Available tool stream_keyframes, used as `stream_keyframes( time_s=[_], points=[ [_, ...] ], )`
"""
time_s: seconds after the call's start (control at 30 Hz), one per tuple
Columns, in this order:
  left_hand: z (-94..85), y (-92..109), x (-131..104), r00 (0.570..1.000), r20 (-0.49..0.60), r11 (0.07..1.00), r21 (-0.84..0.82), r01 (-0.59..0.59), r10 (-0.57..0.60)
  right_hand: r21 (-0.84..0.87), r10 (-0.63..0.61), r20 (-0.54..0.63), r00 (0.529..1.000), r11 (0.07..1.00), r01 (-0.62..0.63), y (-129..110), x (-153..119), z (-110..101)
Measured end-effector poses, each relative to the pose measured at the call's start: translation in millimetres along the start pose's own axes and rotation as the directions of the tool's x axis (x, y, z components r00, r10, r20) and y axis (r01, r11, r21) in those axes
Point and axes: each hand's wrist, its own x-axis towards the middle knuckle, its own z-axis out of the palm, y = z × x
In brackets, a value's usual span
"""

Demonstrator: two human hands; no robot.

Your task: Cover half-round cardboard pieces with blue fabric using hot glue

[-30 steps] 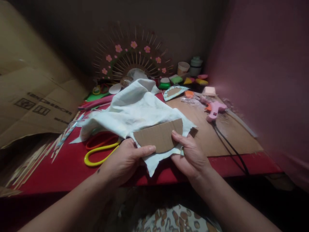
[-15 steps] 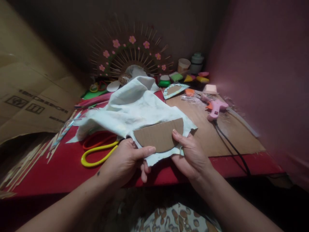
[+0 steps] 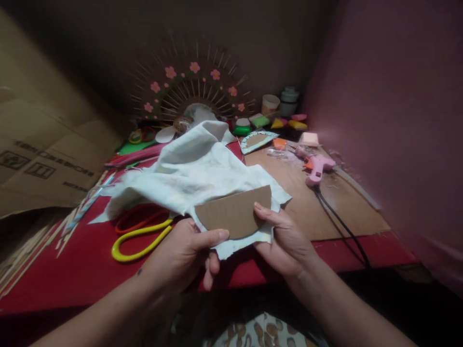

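A half-round piece of brown cardboard lies on a pale blue-green cloth, its curved edge toward me. My left hand is closed on the cardboard's lower left with the cloth beneath it, thumb on top. On the right side my right hand pinches cardboard and cloth together, its thumb on the cardboard's face. A strip of cloth sticks out past the curved edge. The rest spreads back over the table in folds. Large scissors with yellow and red handles lie left of my left hand, blades hidden.
The table has a red cover and a brown board bearing a pink glue gun with a black cord. Behind sits a cloth-edged half-round piece. Thin sticks lie left, beside a cardboard box. A flowered stick fan stands behind.
The whole scene sits slightly lower and farther left in the view. Both hands keep the same hold on the cardboard and cloth.
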Motion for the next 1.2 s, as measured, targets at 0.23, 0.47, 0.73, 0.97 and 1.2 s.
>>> stream_keyframes(
  time_s=[0.23,0.47,0.73,0.97,1.2],
  points=[
    [9.5,2,-6,0.999,0.036,0.993,-0.115,0.027,-0.023,-0.045,-0.008,-0.032,0.999,0.999,0.007,0,-5,-5],
    [13.3,-11,-7,1.0,0.025,0.981,-0.195,0.022,-0.017,-0.076,-0.108,-0.143,0.984,0.992,0.098,5,-8,-4],
    [4.3,-11,-10,0.999,0.045,0.987,-0.159,-0.02,0.028,-0.084,-0.069,-0.234,0.97,0.995,0.05,-4,-7,-7],
    [-3.9,-6,-9,0.957,-0.219,0.947,-0.215,-0.238,0.191,-0.078,-0.052,-0.325,0.944,0.997,0.027,-11,-6,-3],
    [-8.9,-1,-5,0.931,-0.318,0.826,-0.465,-0.319,0.181,-0.062,-0.037,-0.385,0.922,0.998,0.014,-16,-5,3]
  ],
)
